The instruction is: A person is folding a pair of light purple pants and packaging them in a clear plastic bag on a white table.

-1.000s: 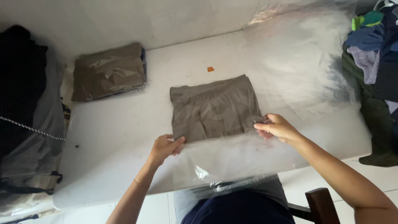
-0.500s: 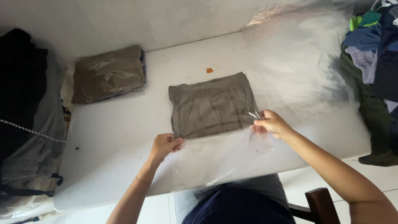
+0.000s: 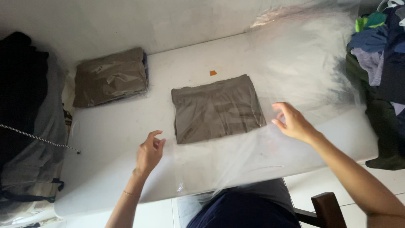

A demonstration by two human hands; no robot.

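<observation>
Two hands open above white table [image 3: 105, 139]: left hand [image 3: 149, 154] fingers loosely spread, right hand [image 3: 293, 122] fingers apart over clear plastic bag [image 3: 261, 156]. Folded olive garment [image 3: 217, 107] between both hands' fingertips, just beyond them. Bagged olive garment [image 3: 110, 76] well left.

Glossy clear plastic bag [image 3: 253, 156], matt cloth garment [image 3: 217, 107]

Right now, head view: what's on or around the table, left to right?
Dark clothes pile → bagged olive garment stack → left hand → folded olive garment inside the clear plastic bag → right hand → mixed clothes heap. Both hands are open, holding nothing.
</observation>
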